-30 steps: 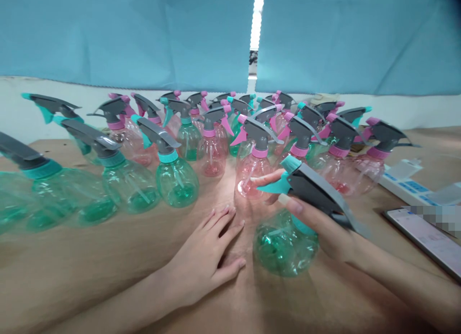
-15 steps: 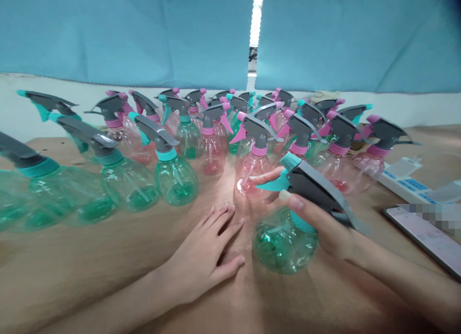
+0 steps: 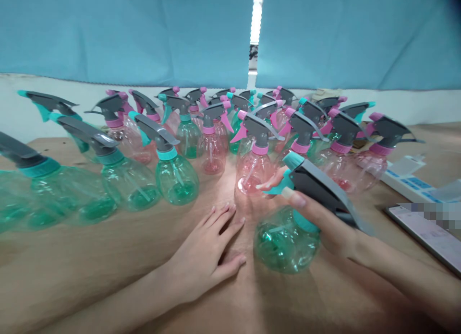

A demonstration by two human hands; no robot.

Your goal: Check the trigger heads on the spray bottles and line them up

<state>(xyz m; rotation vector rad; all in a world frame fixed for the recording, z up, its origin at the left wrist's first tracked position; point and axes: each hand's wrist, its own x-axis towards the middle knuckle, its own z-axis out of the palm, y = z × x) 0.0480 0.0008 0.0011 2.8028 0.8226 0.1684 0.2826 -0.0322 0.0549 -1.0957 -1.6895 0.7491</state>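
Green spray bottle (image 3: 284, 243) (turquoise-collared) is held by the right fingers (image 3: 310, 210)

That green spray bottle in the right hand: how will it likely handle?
The green spray bottle will probably feel slick, since its surface looks smooth and glossy. It seems light for its size, being see-through and apparently thin plastic. Its long spray head juts past the round body, so it might tip if pushed high.
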